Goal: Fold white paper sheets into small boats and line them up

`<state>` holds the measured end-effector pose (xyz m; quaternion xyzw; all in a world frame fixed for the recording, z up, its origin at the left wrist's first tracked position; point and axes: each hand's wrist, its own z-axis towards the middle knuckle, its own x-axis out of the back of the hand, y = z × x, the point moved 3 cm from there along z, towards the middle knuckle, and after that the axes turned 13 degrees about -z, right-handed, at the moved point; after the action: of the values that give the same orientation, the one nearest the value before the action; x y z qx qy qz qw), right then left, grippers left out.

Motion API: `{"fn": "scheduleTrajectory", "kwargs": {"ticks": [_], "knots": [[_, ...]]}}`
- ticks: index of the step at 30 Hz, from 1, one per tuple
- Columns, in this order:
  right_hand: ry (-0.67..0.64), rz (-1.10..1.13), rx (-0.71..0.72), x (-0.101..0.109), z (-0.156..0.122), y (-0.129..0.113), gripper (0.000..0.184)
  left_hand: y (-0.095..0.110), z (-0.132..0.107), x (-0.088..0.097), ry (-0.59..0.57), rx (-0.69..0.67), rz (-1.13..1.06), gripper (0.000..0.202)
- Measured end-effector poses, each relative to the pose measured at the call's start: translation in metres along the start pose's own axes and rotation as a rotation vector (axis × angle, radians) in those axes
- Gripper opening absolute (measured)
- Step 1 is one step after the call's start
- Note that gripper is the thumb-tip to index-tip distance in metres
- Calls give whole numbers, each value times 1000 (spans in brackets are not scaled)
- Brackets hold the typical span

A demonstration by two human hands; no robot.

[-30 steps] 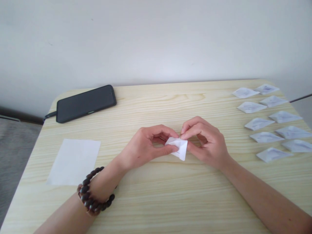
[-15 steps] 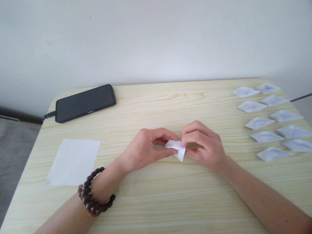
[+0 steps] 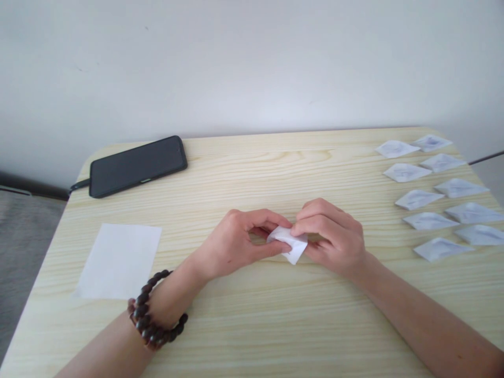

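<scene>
A small folded piece of white paper [image 3: 296, 253] is held between my two hands above the middle of the table. My left hand [image 3: 244, 239] pinches its left side, thumb in front and fingers behind. At the paper's right side, my right hand [image 3: 333, 231] grips it with the index finger on top; its thumb is partly hidden behind the paper. Several folded white paper boats [image 3: 419, 199] lie in two slanting columns to the right of my right hand. A flat square sheet of white paper [image 3: 118, 260] lies left of my left hand.
A black phone [image 3: 137, 167] with a cable [image 3: 81, 184] plugged into its left end lies at the table's back left. The pale wooden table [image 3: 252, 325] meets a white wall [image 3: 252, 63] behind. A dark beaded bracelet [image 3: 144, 310] circles my left wrist.
My right hand has shifted slightly to the right, and its fingers have opened out the right part of the folded paper, which now looks wider. My left hand keeps its pinch.
</scene>
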<state>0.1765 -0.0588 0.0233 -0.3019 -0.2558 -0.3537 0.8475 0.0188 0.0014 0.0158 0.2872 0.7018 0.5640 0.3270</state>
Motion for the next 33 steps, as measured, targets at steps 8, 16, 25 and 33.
{"fn": "scheduleTrajectory", "kwargs": {"ticks": [8, 16, 25, 33], "knots": [[2, 21, -58, 3, -1, 1, 13, 3, -1, -1, -22, 14, -74, 22], [-15, 47, -89, 1, -4, 5, 15, 3, 1, 0, -1, 10, -69, 20], [-4, 20, -73, 2, -1, 1, 10, 5, -1, 0, 1, 22, -79, 21], [-29, 152, -200, 3, -3, 9, 14, 2, -1, 5, 113, 29, -182, 23]]}}
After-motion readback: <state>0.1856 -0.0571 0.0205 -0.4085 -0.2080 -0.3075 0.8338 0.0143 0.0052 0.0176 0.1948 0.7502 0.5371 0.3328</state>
